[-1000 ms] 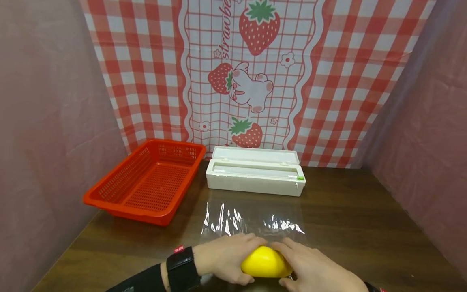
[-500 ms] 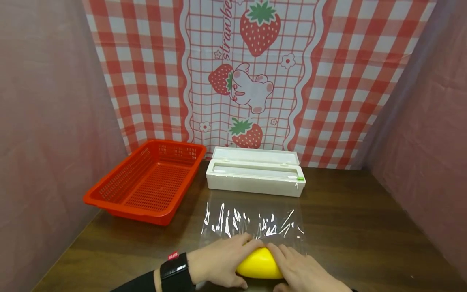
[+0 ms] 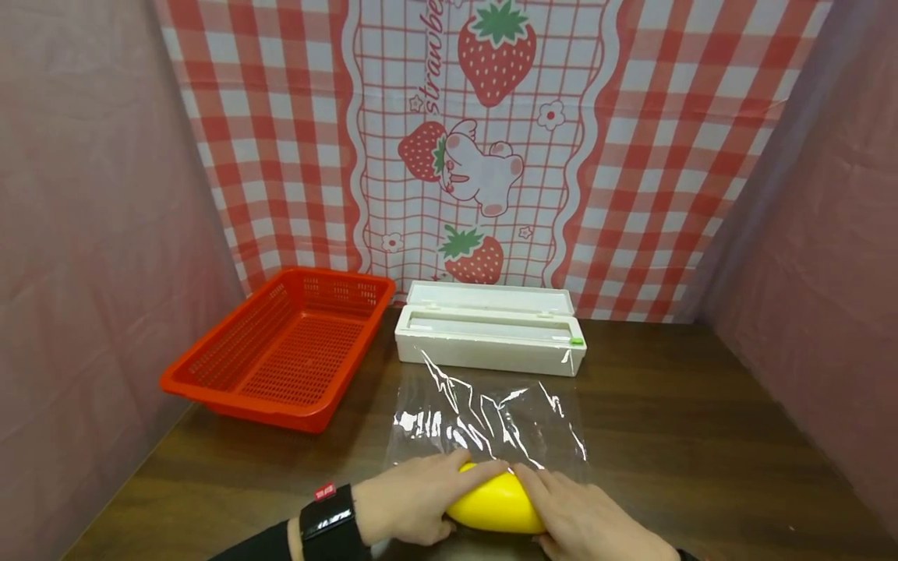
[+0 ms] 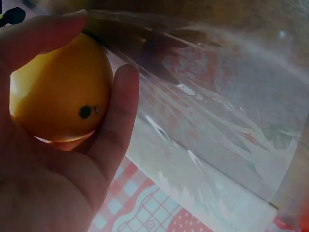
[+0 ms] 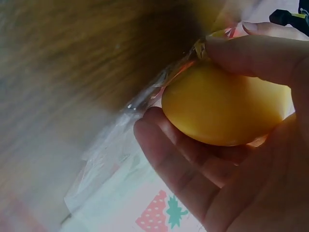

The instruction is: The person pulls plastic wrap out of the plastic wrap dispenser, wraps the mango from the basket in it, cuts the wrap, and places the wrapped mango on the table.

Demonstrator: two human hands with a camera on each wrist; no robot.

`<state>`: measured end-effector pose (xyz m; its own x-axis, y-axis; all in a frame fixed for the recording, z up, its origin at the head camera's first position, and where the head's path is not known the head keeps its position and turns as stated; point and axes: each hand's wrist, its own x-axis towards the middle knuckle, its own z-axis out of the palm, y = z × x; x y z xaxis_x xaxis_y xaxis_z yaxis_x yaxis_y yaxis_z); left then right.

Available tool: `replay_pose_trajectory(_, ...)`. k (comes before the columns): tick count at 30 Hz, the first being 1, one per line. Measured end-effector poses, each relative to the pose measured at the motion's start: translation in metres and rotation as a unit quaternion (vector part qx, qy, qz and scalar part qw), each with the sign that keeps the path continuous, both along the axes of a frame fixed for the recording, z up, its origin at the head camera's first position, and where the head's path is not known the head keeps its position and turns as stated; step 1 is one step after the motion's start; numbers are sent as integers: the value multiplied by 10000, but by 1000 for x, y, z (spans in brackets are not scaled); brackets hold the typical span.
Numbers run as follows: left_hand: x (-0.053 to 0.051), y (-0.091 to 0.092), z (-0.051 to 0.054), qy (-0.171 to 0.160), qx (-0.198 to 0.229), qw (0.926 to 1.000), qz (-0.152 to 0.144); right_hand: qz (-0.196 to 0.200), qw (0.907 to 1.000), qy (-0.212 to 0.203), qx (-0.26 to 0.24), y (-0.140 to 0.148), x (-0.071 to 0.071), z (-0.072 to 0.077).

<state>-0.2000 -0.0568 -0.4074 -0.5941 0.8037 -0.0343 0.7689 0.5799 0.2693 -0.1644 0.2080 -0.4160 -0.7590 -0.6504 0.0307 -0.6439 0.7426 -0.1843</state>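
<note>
A smooth yellow oval fruit point(image 3: 494, 502), mango-like, lies between both hands at the table's near edge. In the left wrist view a small dark spot marks its end. My left hand point(image 3: 421, 496) grips its left end, thumb and fingers curled round it. From the other side my right hand point(image 3: 585, 514) holds the right end the same way. Clear cling film point(image 3: 491, 421) stretches from the white dispenser box point(image 3: 487, 351) to the fruit, creased and shiny. In the right wrist view, film point(image 5: 140, 104) edges past the fruit near my fingertips. How far it goes round underneath is hidden.
The dispenser's lid point(image 3: 491, 298) stands raised at the back, and a green slider point(image 3: 577, 341) sits at its right end. A red plastic basket point(image 3: 330, 405) stands at the left. Behind hangs a checked strawberry cloth point(image 3: 645, 156); pink fabric point(image 3: 814, 234) walls the sides.
Both hands have shifted slightly left with the fruit. The film's creases have grown longer and now reach up to the dispenser's front; the film looks pulled and lifted.
</note>
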Motion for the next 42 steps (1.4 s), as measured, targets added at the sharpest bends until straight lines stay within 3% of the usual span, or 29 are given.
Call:
replay_pose_trajectory(6, -1, 0, 1, -277, -7, 9996, 77, -49, 9997, -246, 48, 0, 0, 3)
replay_pose_trajectory(11, -3, -1, 1, -517, -27, 9987, 34, -72, 9975, -702, -74, 2, -1, 6)
replay_pose_trajectory(17, -5, -3, 1, -515, 58, 9986, -39, 333, 9990, -225, -217, 4, -1, 5)
replay_pose_trajectory(21, -4, -2, 1, -519, 87, 9986, 49, 350, 9992, -86, -188, 4, -2, 5)
replay_pose_trajectory(31, -2, -2, 1, -315, 120, 9994, 33, 163, 9995, -250, -82, 1, -3, 6)
replay_pose_trajectory(42, -3, -3, 3, -563, 107, 9982, 201, 275, 9991, -184, -256, 2, -3, 6)
